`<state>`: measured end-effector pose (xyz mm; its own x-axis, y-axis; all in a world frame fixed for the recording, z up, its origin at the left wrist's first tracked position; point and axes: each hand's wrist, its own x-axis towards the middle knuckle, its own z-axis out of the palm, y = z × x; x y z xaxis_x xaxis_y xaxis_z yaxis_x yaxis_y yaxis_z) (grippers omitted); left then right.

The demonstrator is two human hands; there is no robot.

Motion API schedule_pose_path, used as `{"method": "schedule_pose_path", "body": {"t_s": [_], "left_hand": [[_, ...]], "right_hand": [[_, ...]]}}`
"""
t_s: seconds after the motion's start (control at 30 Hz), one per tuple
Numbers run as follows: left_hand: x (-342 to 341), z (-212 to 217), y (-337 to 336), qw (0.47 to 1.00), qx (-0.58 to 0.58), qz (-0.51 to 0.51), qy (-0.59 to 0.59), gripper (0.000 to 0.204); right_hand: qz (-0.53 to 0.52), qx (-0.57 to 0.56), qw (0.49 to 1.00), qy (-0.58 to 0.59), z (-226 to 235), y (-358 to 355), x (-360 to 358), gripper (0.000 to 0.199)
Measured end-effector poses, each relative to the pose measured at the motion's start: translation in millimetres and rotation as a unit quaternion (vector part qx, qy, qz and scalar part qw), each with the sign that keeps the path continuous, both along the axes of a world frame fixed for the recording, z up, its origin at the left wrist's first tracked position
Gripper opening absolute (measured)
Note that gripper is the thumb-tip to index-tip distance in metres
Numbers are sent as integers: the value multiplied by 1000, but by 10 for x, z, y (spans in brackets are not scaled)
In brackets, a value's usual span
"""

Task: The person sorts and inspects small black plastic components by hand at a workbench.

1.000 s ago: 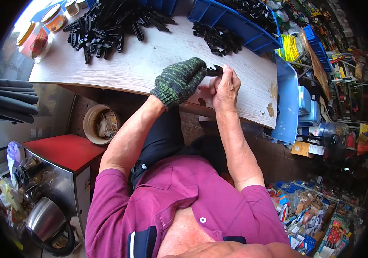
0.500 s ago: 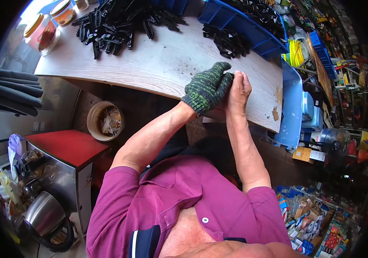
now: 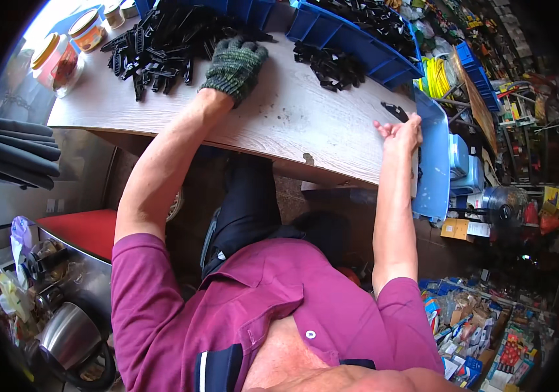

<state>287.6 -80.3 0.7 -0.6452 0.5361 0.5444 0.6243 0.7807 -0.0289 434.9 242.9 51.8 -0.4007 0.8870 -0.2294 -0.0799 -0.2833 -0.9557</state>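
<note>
We record a small black plastic part [image 3: 395,111] at the right end of the wooden tabletop [image 3: 305,117], lying just above the fingertips of the bare right hand [image 3: 400,132]; whether the fingers touch it we cannot tell. That hand is open, palm turned up, its fingers loosely spread and slightly curled, pinching nothing. It sits at the table's right edge, just beside a blue tray [image 3: 434,163] that hangs past the corner. The left hand [image 3: 234,65] wears a green knit glove and reaches across the table to the near edge of a large heap of black plastic parts [image 3: 162,46]; the gloved fingers are together and bent down onto the heap, but we cannot tell whether they have closed on any piece. A smaller pile of black parts [image 3: 332,65] lies well apart from the heap, between the two hands and toward the far side. Behind it stands a long blue bin [image 3: 351,36] holding more black parts. At the far left corner of the table we note glass jars [image 3: 73,39] with coloured lids. Below the table, at the left, a red stool [image 3: 80,228] and a steel kettle [image 3: 70,340] are visible.
</note>
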Motion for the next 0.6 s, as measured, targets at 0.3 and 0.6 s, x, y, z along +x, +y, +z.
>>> {"method": "schedule_pose_path", "body": {"t_s": [0.3, 0.6], "left_hand": [[192, -16, 128, 991, 69, -112, -22, 23], [211, 75, 105, 994, 18, -71, -86, 31]], "right_hand": [[206, 71, 974, -58, -200, -133, -64, 36], [329, 245, 888, -208, -152, -680, -497, 49]]}}
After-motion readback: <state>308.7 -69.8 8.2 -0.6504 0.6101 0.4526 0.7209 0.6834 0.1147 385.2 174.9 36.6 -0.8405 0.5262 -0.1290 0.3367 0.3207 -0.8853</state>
